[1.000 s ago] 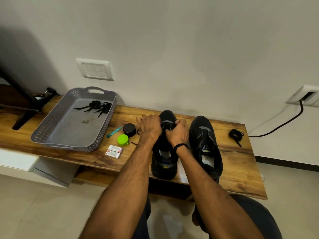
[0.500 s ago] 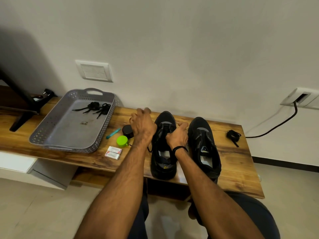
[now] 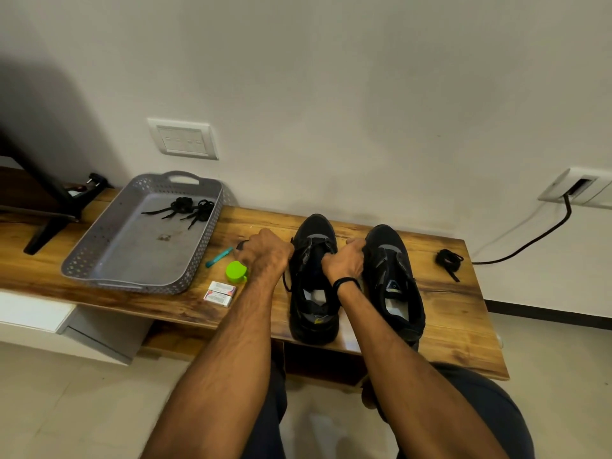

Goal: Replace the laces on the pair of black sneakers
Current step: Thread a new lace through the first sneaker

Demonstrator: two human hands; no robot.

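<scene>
Grey perforated plastic tray (image 3: 99, 260) sits at the left of the wooden bench (image 3: 463, 329), with two coiled black laces (image 3: 190, 207) in its far corner. Just right of it lie a teal pen (image 3: 219, 256), a lime-green round tub (image 3: 235, 270) and two small white boxes (image 3: 220, 293). The left hand (image 3: 265, 256) is a fist beside the tub, fingers curled round a black lace strand (image 3: 285, 280) that runs from the first black sneaker (image 3: 313, 316), standing toe to the wall. The right hand (image 3: 344, 263) grips this sneaker's upper at the eyelets, fingers curled in. The second black sneaker (image 3: 394, 293) stands just beside it. Further right a bundled black lace (image 3: 448, 260) lies on the bench, near a black cable (image 3: 530, 243) leading to a wall socket (image 3: 583, 190).
</scene>
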